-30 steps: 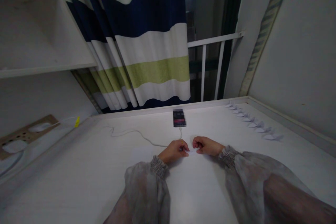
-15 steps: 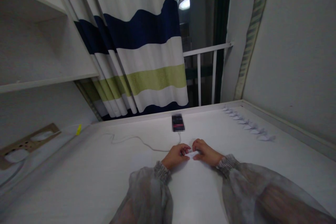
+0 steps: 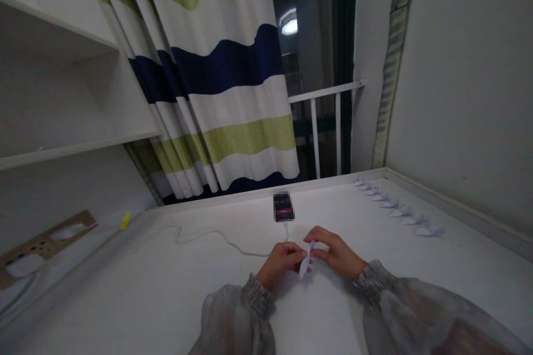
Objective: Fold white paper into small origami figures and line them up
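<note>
Between my two hands is a small folded piece of white paper [image 3: 305,267], held upright and slightly tilted above the white table [image 3: 158,299]. My left hand [image 3: 283,262] pinches it from the left, with the fingertips partly behind the paper. On the other side, the thumb and forefinger of my right hand [image 3: 333,249] grip its upper end. A row of several small folded white paper pieces [image 3: 400,212] stands along the right side of the table.
A dark phone-like device [image 3: 283,206], blurred out, lies beyond my hands with a white cable [image 3: 233,244] trailing left. At far left is a power strip [image 3: 45,247] with plugs. A raised rim [image 3: 449,208] borders the table; a striped curtain [image 3: 245,138] hangs behind.
The folded paper has turned from lying nearly flat to standing upright between my fingers. My right hand has shifted its hold to the upper end. The whole view has tilted up a little.
</note>
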Tool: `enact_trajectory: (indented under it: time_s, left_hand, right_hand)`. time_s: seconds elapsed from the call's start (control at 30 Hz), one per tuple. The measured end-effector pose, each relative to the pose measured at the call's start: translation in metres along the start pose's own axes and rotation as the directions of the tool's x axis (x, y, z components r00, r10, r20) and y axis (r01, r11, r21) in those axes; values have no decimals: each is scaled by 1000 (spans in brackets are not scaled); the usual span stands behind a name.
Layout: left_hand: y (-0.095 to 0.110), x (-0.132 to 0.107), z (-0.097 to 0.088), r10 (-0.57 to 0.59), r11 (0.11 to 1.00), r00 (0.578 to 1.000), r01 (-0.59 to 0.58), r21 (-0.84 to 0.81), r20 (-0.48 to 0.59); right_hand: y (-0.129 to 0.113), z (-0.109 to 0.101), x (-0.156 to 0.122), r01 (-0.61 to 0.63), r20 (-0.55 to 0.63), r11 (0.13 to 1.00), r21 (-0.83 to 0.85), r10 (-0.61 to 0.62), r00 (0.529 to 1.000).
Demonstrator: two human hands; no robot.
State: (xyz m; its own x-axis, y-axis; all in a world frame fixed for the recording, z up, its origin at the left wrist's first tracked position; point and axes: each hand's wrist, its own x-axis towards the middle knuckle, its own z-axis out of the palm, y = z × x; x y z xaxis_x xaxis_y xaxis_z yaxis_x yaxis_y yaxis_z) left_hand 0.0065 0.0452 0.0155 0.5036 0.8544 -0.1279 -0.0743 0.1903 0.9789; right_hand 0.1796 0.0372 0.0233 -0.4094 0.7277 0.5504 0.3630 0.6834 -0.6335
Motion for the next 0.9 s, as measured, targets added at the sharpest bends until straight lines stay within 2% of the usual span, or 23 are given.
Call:
enact_trajectory:
  time_s: [0.1, 0.2, 0.27, 0.37, 0.43, 0.5, 0.57, 0.67, 0.8, 0.9]
  left_hand:
    - [3, -1, 6, 43, 991, 996, -52, -125, -74]
    - [1, 0, 11, 82, 973, 979, -119, -198, -189]
    - [-1, 2, 13, 107, 967, 971, -152, -204, -214]
    - [-5, 4, 16, 144, 964, 966, -186, -191, -213]
    - [-9, 6, 18, 154, 959, 961, -201, -198, -230]
    - [-13, 9, 20, 157, 954, 954, -213, -213, -255]
    - [-17, 13, 20, 168, 951, 944, -231, -205, -285]
    - [-19, 17, 17, 192, 962, 907, -249, -111, -376]
    - [-15, 18, 4, 209, 954, 852, -285, -90, -480]
    - [-15, 18, -3, 192, 956, 845, -276, -100, -500]
  right_hand:
    - [4, 7, -1, -56, -218, 998, 14, 58, 974]
    - [7, 16, -1, -143, -321, 985, 102, 168, 932]
    - [5, 20, -1, -160, -294, 977, 142, 196, 936]
    - [0, 22, 0, -117, -207, 988, 104, 137, 969]
    - [-3, 23, 0, -94, -189, 994, 59, 103, 976]
    - [-2, 28, 1, -135, -200, 991, 3, 133, 971]
    - [2, 33, 1, -227, -229, 972, -54, 209, 951]
    - [14, 38, 1, -327, -271, 940, -100, 290, 918]
    - [27, 32, 0, -353, -305, 929, -108, 307, 902]
    - [27, 26, -1, -338, -290, 936, -102, 297, 910]
